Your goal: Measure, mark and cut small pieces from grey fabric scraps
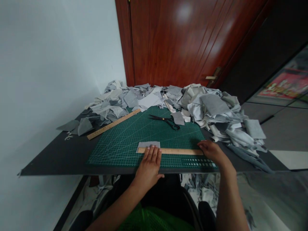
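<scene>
On green mat (134, 128), flat left hand (149, 163) presses ruler (180, 151), right hand (211, 150) curled.

I see the held ruler (180, 151) looks like smooth wood, the scraps (214, 105) dull cloth, the door (168, 41) shiny wood.

Dim, cool light left white glare on the glossy door (166, 41) at upper center and a soft shadow beside the right hand (212, 150), while the frame's edges stretched and the red panel (286, 84) at far right blurred.
</scene>
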Demonstrator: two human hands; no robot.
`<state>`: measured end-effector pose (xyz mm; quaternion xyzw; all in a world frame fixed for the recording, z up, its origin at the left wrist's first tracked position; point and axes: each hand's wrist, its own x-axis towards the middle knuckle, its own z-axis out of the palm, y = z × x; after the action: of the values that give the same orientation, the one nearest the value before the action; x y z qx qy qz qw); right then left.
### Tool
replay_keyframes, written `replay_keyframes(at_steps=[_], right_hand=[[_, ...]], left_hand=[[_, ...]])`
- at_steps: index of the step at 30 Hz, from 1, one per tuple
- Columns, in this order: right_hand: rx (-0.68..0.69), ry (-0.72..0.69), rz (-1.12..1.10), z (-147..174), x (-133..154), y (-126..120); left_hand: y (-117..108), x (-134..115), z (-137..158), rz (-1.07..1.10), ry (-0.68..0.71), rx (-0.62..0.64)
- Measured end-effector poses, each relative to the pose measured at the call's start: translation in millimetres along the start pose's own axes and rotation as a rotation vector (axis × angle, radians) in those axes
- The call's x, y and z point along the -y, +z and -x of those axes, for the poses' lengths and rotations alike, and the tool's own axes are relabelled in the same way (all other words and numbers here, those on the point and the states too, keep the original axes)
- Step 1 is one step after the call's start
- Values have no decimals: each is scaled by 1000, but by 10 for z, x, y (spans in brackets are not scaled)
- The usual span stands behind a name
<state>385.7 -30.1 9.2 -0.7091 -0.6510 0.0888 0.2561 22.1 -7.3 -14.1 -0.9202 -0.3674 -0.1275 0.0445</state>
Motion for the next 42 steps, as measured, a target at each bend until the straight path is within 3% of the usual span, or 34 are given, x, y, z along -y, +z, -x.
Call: replay_keyframes(at_steps=[10,14,17,20,23,26,28,30,32,35,39,42], right_hand=[[74,90,-13,54,56,-67],[71,53,-12,71,173,-92],[-6,-38,-17,22,434,-73],[-46,-215,-170,13,957,48],[79,-447,-397,241,1638,350],[192,-474,-608,742,2200,887],[282,-490,-769,1108,2398,1314],[289,-521,-943,1375,2461,1667],[288,-656,-1019,1477,2449,1817],[311,-785,-1027,1337,2430,1584],[350,-637,-891,876,2480,956],[375,-649,-782,489,2508,736]], left_hand=[[22,27,-8,-2,8,-11],[18,5,7,-1,9,-1],[-15,-21,23,9,-2,18],[-41,-48,43,23,-21,29],[-8,-60,55,46,-55,15],[44,-54,50,44,-57,65],[40,-53,48,54,-42,124],[-1,-59,56,53,-43,90],[-47,-65,65,47,-44,53],[-37,-53,52,50,-39,51],[168,-46,3,66,-26,106],[303,-93,19,120,-140,-31]])
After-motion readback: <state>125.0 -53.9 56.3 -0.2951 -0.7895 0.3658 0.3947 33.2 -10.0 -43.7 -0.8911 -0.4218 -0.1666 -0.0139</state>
